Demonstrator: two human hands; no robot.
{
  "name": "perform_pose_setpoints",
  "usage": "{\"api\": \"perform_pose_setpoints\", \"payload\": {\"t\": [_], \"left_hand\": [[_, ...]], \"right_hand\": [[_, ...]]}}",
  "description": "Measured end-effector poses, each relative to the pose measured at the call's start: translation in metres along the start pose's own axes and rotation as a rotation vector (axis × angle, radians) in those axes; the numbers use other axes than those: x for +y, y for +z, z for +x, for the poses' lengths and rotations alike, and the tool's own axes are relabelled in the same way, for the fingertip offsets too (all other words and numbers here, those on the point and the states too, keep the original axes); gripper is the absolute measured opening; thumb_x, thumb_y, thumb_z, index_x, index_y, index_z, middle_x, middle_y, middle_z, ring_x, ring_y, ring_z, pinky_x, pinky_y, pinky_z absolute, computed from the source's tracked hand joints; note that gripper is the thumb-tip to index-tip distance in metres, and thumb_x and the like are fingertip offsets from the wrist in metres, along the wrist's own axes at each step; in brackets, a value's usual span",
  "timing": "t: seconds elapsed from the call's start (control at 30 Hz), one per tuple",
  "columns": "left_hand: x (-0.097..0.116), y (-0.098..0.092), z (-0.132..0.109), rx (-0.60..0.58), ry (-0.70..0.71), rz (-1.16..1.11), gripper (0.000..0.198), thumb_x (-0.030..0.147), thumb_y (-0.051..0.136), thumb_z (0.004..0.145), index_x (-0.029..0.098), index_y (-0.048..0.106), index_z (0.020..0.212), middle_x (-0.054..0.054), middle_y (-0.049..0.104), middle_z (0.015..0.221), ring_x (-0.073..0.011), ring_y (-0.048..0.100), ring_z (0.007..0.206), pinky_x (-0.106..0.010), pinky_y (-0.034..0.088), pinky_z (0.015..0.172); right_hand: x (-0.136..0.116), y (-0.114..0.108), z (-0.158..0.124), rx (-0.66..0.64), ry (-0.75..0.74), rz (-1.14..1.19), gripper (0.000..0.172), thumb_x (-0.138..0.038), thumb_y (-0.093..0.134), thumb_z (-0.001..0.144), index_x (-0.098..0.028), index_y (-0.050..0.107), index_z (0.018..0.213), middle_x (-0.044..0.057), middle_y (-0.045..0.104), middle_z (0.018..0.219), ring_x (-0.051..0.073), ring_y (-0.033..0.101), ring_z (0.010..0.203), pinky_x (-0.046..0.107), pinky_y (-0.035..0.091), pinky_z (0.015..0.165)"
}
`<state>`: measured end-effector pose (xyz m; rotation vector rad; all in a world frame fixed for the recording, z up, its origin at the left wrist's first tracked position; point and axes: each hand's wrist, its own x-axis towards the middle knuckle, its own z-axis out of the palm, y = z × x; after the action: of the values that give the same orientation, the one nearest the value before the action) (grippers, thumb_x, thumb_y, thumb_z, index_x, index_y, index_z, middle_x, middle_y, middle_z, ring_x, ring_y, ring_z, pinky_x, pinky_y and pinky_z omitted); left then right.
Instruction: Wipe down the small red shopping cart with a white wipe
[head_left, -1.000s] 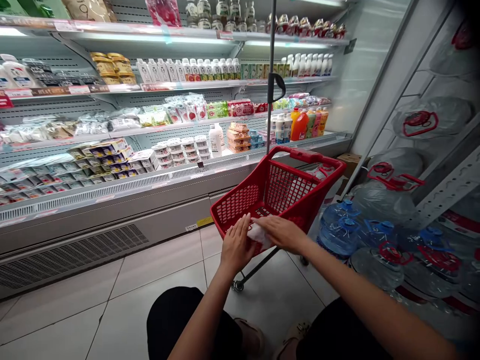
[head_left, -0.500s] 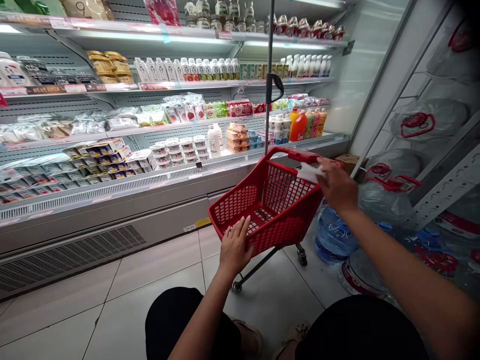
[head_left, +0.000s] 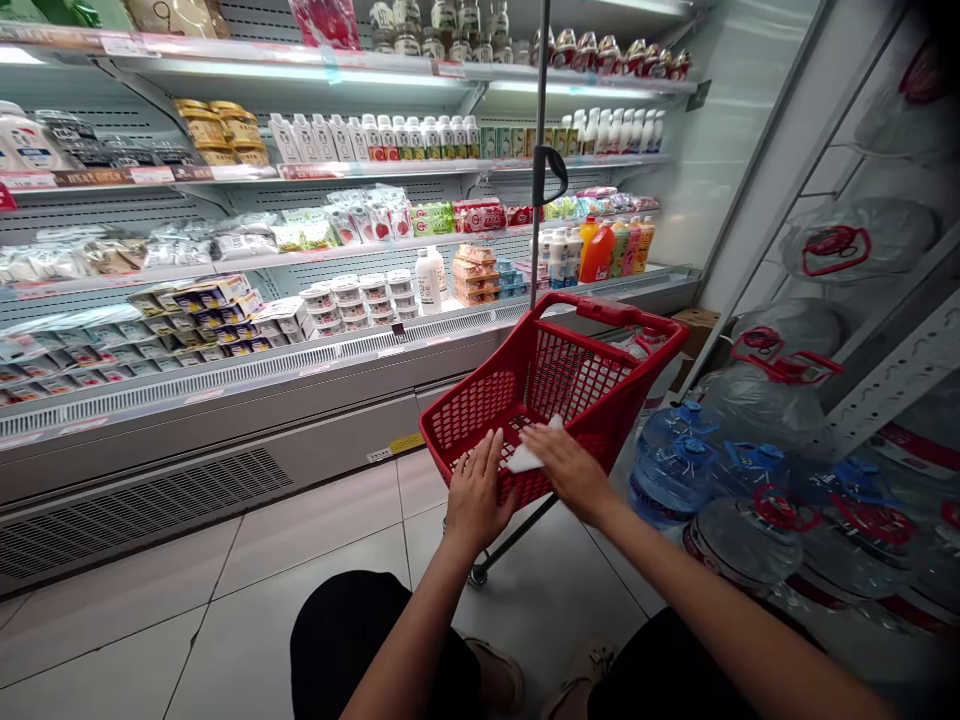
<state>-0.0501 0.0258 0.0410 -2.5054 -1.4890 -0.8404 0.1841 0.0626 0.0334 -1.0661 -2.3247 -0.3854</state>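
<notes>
A small red plastic shopping cart [head_left: 480, 405] with perforated sides stands in front of me, its basket tilted toward my knees. My left hand [head_left: 477, 495] rests at the basket's near rim, fingers stretched over the edge and thumb apart. In my right hand [head_left: 570, 470] is a white cloth [head_left: 534, 452], pressed under the fingers against the near rim, just right of my left hand. Part of the cloth is hidden by that hand. The cart's red handle [head_left: 604, 312] is at the far right of the basket.
A refrigerated display [head_left: 337, 375] with dairy cups, bottles and packets runs behind the cart. Large water bottles [head_left: 671, 465] stand close on the right, beside a white perforated rack [head_left: 892, 385]. A dark pole [head_left: 538, 200] rises behind the cart. Pale floor tiles [head_left: 315, 560] lie below.
My right hand has come down and left with the white cloth, from the cart's handle to the near rim. My left hand has stayed at the rim; the cart has shifted slightly.
</notes>
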Motion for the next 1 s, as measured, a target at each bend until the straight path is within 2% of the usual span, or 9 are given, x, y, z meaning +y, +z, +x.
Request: {"api": "perform_pose_setpoints", "payload": {"t": [0.07, 0.13, 0.33, 0.43, 0.53, 0.67, 0.77, 0.87, 1.0], "left_hand": [[-0.006, -0.004, 0.001, -0.016, 0.046, -0.025, 0.102, 0.030, 0.064, 0.092, 0.023, -0.002, 0.169, -0.012, 0.029, 0.173, -0.0276, 0.036, 0.156, -0.048, 0.038, 0.124], [-0.019, -0.011, 0.002, -0.060, 0.103, -0.038, 0.102, 0.034, 0.066, 0.093, 0.023, -0.001, 0.169, -0.012, 0.026, 0.173, -0.0269, 0.034, 0.157, -0.045, 0.040, 0.123], [-0.062, -0.026, 0.004, -0.176, 0.103, 0.016, 0.107, 0.059, 0.073, 0.089, 0.028, 0.011, 0.169, -0.011, 0.037, 0.169, -0.0300, 0.041, 0.153, -0.048, 0.036, 0.125], [-0.062, -0.019, 0.004, -0.145, 0.076, 0.026, 0.104, 0.060, 0.072, 0.089, 0.028, 0.013, 0.169, -0.010, 0.043, 0.166, -0.0294, 0.047, 0.149, -0.047, 0.036, 0.124], [-0.052, -0.008, 0.005, -0.072, 0.044, 0.043, 0.102, 0.058, 0.070, 0.091, 0.026, 0.013, 0.169, -0.011, 0.049, 0.162, -0.0296, 0.052, 0.144, -0.047, 0.038, 0.122], [-0.040, 0.005, 0.007, -0.007, 0.006, 0.094, 0.100, 0.052, 0.070, 0.092, 0.023, 0.013, 0.169, -0.014, 0.053, 0.158, -0.0318, 0.057, 0.138, -0.047, 0.043, 0.118], [-0.032, 0.010, 0.007, 0.017, -0.033, 0.129, 0.093, 0.032, 0.059, 0.098, 0.019, 0.001, 0.170, -0.016, 0.053, 0.157, -0.0293, 0.061, 0.133, -0.044, 0.043, 0.116], [-0.021, 0.012, 0.003, 0.039, -0.073, 0.135, 0.092, 0.023, 0.053, 0.099, 0.016, -0.006, 0.169, -0.017, 0.056, 0.155, -0.0280, 0.063, 0.130, -0.043, 0.043, 0.116], [-0.015, 0.008, -0.004, -0.008, 0.023, 0.074, 0.102, 0.047, 0.068, 0.094, 0.019, 0.006, 0.170, -0.015, 0.051, 0.160, -0.0302, 0.055, 0.141, -0.045, 0.041, 0.121]], "right_hand": [[-0.013, 0.003, 0.003, -0.044, -0.076, 0.081, 0.070, -0.011, 0.037, 0.100, -0.027, 0.026, 0.167, 0.002, 0.047, 0.164, 0.019, 0.037, 0.154, 0.046, 0.033, 0.128], [0.003, -0.002, 0.001, -0.078, -0.108, 0.099, 0.073, -0.006, 0.035, 0.097, -0.030, 0.029, 0.166, 0.000, 0.050, 0.162, 0.017, 0.041, 0.152, 0.046, 0.034, 0.128], [0.141, -0.051, -0.018, -0.028, 0.214, -0.179, 0.064, -0.012, 0.034, 0.100, -0.028, 0.041, 0.161, 0.005, 0.049, 0.162, 0.024, 0.040, 0.153, 0.056, 0.029, 0.127], [0.165, -0.057, -0.017, -0.005, 0.294, -0.254, 0.062, -0.019, 0.038, 0.101, -0.026, 0.039, 0.162, 0.006, 0.045, 0.165, 0.026, 0.037, 0.155, 0.056, 0.028, 0.127], [0.122, -0.037, -0.007, -0.014, 0.294, -0.219, 0.063, -0.016, 0.037, 0.100, -0.019, 0.039, 0.162, 0.010, 0.047, 0.163, 0.027, 0.037, 0.155, 0.055, 0.030, 0.127], [0.004, 0.006, 0.004, -0.037, 0.109, 0.002, 0.066, -0.011, 0.033, 0.101, -0.019, 0.030, 0.166, 0.006, 0.043, 0.166, 0.023, 0.032, 0.157, 0.049, 0.031, 0.129], [-0.066, 0.021, 0.005, -0.033, -0.027, 0.145, 0.070, -0.014, 0.038, 0.101, -0.022, 0.020, 0.169, 0.004, 0.041, 0.167, 0.022, 0.032, 0.157, 0.049, 0.035, 0.128], [-0.080, 0.017, 0.001, -0.037, -0.073, 0.184, 0.070, -0.014, 0.039, 0.102, -0.022, 0.019, 0.169, 0.004, 0.042, 0.167, 0.021, 0.034, 0.156, 0.047, 0.036, 0.127], [-0.033, 0.003, -0.003, -0.045, -0.015, 0.161, 0.064, -0.014, 0.037, 0.103, -0.027, 0.033, 0.165, 0.003, 0.052, 0.160, 0.021, 0.042, 0.152, 0.050, 0.034, 0.127]]}}
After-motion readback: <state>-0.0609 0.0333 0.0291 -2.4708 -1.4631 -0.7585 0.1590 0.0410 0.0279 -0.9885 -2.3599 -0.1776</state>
